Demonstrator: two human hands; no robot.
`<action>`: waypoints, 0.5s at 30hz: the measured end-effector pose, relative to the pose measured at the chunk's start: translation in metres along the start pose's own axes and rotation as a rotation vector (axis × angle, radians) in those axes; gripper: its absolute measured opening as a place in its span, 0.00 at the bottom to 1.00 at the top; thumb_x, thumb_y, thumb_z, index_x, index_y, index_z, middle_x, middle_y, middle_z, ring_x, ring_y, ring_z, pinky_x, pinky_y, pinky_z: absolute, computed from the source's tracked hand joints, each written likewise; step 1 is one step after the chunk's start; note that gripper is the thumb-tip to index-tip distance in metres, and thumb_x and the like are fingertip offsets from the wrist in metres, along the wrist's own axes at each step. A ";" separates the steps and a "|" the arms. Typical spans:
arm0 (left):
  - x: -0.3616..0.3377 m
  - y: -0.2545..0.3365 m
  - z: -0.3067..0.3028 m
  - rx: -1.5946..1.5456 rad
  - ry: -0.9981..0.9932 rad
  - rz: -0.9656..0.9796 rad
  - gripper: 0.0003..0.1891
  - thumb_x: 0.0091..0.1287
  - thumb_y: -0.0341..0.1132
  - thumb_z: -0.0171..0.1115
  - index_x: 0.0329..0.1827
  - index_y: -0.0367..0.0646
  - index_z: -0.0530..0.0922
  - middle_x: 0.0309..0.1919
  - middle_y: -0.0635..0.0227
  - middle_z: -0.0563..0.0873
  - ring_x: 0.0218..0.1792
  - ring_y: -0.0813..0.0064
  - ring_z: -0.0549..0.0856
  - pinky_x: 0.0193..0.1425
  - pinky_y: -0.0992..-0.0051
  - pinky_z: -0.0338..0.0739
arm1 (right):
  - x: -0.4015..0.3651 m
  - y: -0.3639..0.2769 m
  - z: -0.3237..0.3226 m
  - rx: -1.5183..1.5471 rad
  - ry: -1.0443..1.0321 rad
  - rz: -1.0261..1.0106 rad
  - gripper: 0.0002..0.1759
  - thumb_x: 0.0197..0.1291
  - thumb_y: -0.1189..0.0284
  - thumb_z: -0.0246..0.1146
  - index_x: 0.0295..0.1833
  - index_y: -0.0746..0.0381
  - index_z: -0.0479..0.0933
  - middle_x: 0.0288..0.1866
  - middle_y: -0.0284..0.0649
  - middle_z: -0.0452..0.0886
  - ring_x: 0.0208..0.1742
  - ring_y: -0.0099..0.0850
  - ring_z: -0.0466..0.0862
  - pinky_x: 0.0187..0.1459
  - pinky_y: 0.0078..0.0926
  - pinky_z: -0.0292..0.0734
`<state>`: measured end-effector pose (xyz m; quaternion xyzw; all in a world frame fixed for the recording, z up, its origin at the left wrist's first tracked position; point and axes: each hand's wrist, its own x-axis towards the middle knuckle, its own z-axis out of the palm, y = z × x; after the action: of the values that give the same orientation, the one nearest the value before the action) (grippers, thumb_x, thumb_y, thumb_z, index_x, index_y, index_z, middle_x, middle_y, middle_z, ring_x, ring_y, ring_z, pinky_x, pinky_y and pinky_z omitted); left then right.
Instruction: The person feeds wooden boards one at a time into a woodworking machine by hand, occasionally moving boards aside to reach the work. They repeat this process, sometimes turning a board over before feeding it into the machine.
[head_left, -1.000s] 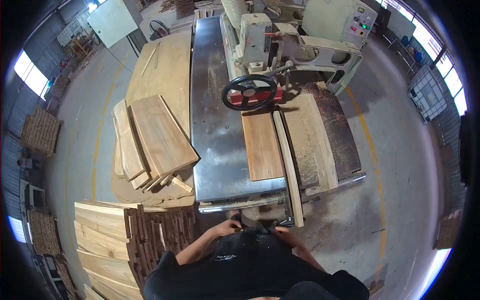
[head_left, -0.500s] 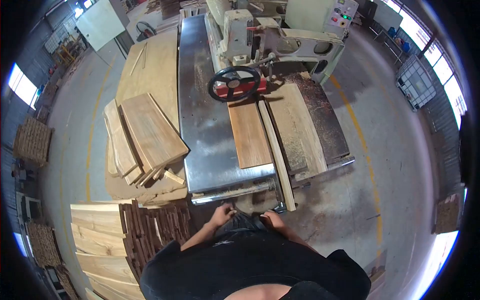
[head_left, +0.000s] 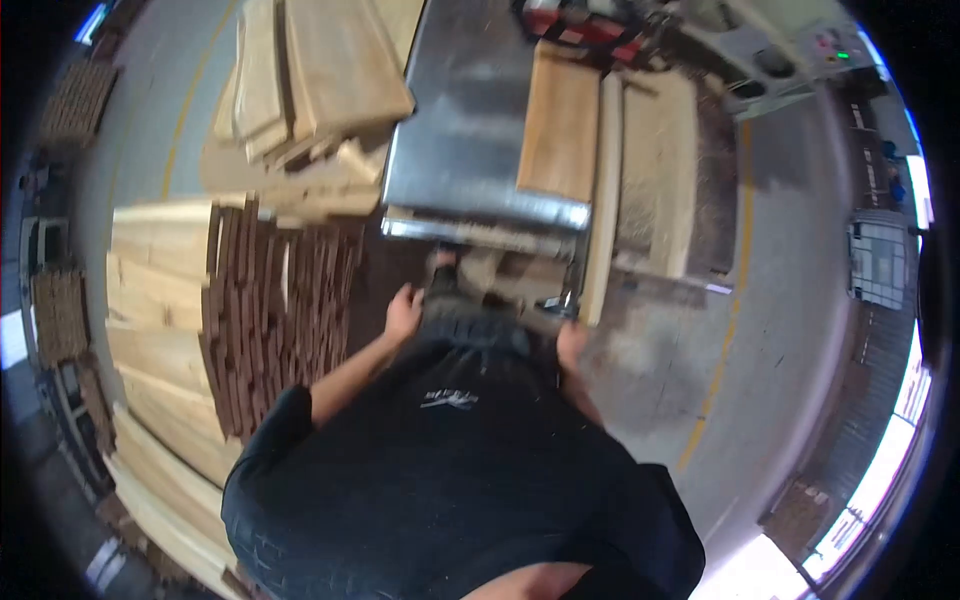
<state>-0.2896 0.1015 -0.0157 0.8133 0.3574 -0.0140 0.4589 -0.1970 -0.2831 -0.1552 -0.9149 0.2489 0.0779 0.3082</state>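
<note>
My left hand is beside my left hip, its fingers loosely apart with nothing visible in them. On the other side, my right hand hangs by my right hip, just below the end of a long wooden strip; motion blurs its fingers. A brown board lies on the machine's steel table, left of that strip. Right of the strip is a wide pale board with sawdust on it. Neither hand touches the boards.
Boards lie stacked left of the steel table. Nearer on my left stands a large stack of planks with dark edges. A red machine part is at the top. Yellow floor lines run along both sides.
My view has tilted down and turned, so the machine sits higher in the frame. My hands have moved from the front of my waist out to my sides.
</note>
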 end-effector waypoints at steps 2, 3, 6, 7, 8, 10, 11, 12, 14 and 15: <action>0.008 0.000 -0.009 0.079 -0.033 0.048 0.17 0.74 0.42 0.63 0.38 0.33 0.78 0.36 0.41 0.84 0.42 0.38 0.85 0.44 0.54 0.79 | 0.007 -0.011 0.000 -0.095 -0.006 0.110 0.25 0.59 0.61 0.66 0.43 0.78 0.83 0.40 0.66 0.87 0.47 0.60 0.88 0.47 0.51 0.81; 0.005 -0.009 -0.014 0.111 0.041 -0.017 0.17 0.72 0.41 0.65 0.35 0.32 0.79 0.33 0.41 0.85 0.39 0.40 0.87 0.41 0.54 0.79 | -0.007 -0.031 -0.019 0.004 -0.038 0.110 0.22 0.59 0.64 0.65 0.42 0.76 0.84 0.39 0.65 0.87 0.47 0.58 0.89 0.44 0.51 0.81; -0.008 -0.025 -0.042 0.173 0.088 -0.190 0.20 0.74 0.43 0.65 0.34 0.30 0.80 0.30 0.41 0.85 0.33 0.43 0.88 0.37 0.55 0.77 | -0.005 -0.031 -0.038 -0.017 0.126 -0.003 0.17 0.63 0.64 0.60 0.42 0.68 0.85 0.37 0.56 0.88 0.42 0.50 0.89 0.45 0.46 0.79; -0.010 -0.029 -0.043 0.217 0.107 -0.205 0.23 0.75 0.46 0.63 0.33 0.30 0.80 0.28 0.41 0.85 0.32 0.47 0.88 0.37 0.56 0.77 | 0.000 -0.022 -0.037 -0.024 0.114 0.002 0.17 0.63 0.64 0.60 0.42 0.68 0.85 0.37 0.56 0.88 0.42 0.50 0.89 0.45 0.46 0.79; -0.010 -0.034 -0.043 0.259 0.125 -0.212 0.25 0.76 0.49 0.61 0.33 0.31 0.80 0.27 0.42 0.84 0.31 0.52 0.89 0.37 0.56 0.77 | 0.003 -0.013 -0.033 -0.009 0.105 -0.029 0.18 0.66 0.62 0.60 0.44 0.67 0.86 0.38 0.55 0.89 0.41 0.48 0.89 0.45 0.45 0.79; -0.011 -0.044 -0.047 0.204 -0.010 -0.275 0.27 0.77 0.52 0.59 0.32 0.32 0.80 0.28 0.45 0.86 0.32 0.56 0.89 0.37 0.57 0.76 | 0.004 -0.003 -0.029 0.009 0.103 -0.055 0.19 0.68 0.61 0.60 0.45 0.67 0.86 0.38 0.54 0.89 0.39 0.46 0.89 0.45 0.44 0.79; -0.014 -0.048 -0.050 0.140 -0.143 -0.340 0.28 0.78 0.54 0.58 0.31 0.33 0.80 0.28 0.49 0.87 0.33 0.61 0.89 0.37 0.57 0.76 | -0.001 -0.003 -0.036 0.018 -0.109 -0.108 0.20 0.72 0.59 0.59 0.45 0.66 0.87 0.37 0.51 0.89 0.39 0.44 0.89 0.46 0.43 0.79; -0.022 -0.051 -0.055 0.140 -0.143 -0.338 0.28 0.78 0.54 0.58 0.31 0.33 0.80 0.28 0.49 0.87 0.33 0.61 0.89 0.37 0.57 0.76 | -0.006 -0.004 -0.042 0.030 -0.321 -0.164 0.22 0.75 0.57 0.58 0.46 0.65 0.87 0.36 0.47 0.90 0.40 0.42 0.88 0.46 0.42 0.78; -0.041 -0.051 -0.067 -0.287 -0.463 -0.679 0.28 0.79 0.56 0.56 0.40 0.35 0.85 0.38 0.56 0.92 0.39 0.63 0.90 0.42 0.60 0.80 | -0.027 0.023 -0.054 0.401 -0.612 0.079 0.20 0.75 0.58 0.62 0.43 0.66 0.85 0.38 0.35 0.85 0.36 0.26 0.81 0.39 0.32 0.77; -0.042 -0.051 -0.069 -0.287 -0.461 -0.684 0.28 0.79 0.56 0.56 0.40 0.35 0.85 0.38 0.56 0.92 0.39 0.63 0.90 0.42 0.60 0.80 | -0.029 0.058 -0.047 0.495 -0.721 0.109 0.20 0.76 0.58 0.61 0.43 0.64 0.86 0.40 0.34 0.87 0.38 0.25 0.81 0.40 0.31 0.77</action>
<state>-0.3720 0.1456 0.0015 0.5517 0.4927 -0.2966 0.6041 -0.2521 -0.3396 -0.1395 -0.7136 0.1845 0.3462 0.5805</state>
